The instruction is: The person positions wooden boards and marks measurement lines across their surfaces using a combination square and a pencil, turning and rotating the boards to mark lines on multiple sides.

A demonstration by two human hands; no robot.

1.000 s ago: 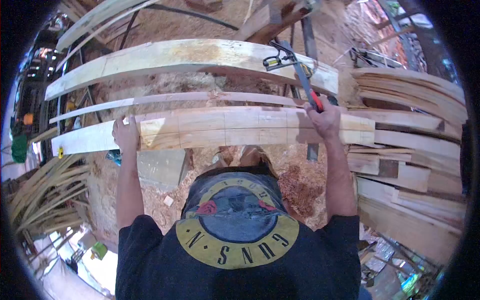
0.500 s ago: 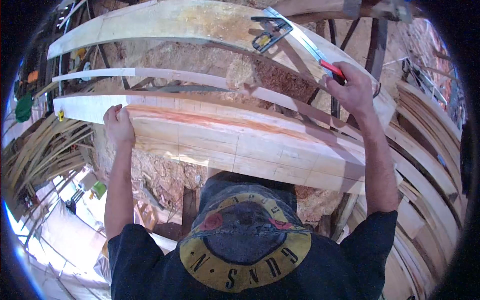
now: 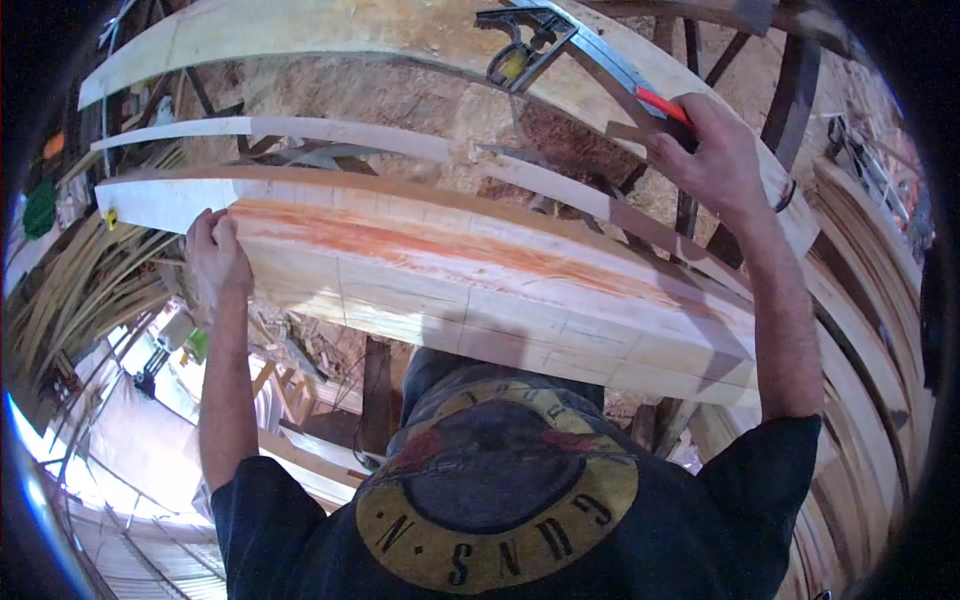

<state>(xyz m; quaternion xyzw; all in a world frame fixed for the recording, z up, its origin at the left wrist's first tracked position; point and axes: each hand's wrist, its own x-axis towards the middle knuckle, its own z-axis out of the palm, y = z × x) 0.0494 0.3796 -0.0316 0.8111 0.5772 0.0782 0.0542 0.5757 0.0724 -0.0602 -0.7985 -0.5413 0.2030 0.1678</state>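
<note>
My left hand is closed on the top edge of a pale wooden beam, near its left end. Reddish streaks run along the beam's upper face, and thin lines cross its near face. In my right hand are a combination square and a red pencil-like tool, held together above the wood. The square's metal blade slants up and left to its black head, which lies over the far curved plank. The fingertips of my right hand are partly hidden.
A thin curved strip spans the space between beam and far plank. Stacked boards stand at the right, and thin offcuts pile up at the left. A yellow tape measure sits at the beam's left end.
The near beam has tilted, showing its streaked upper face, and its right part now sits lower in view. My right hand has moved up and right with the square. My left hand still grips the beam.
</note>
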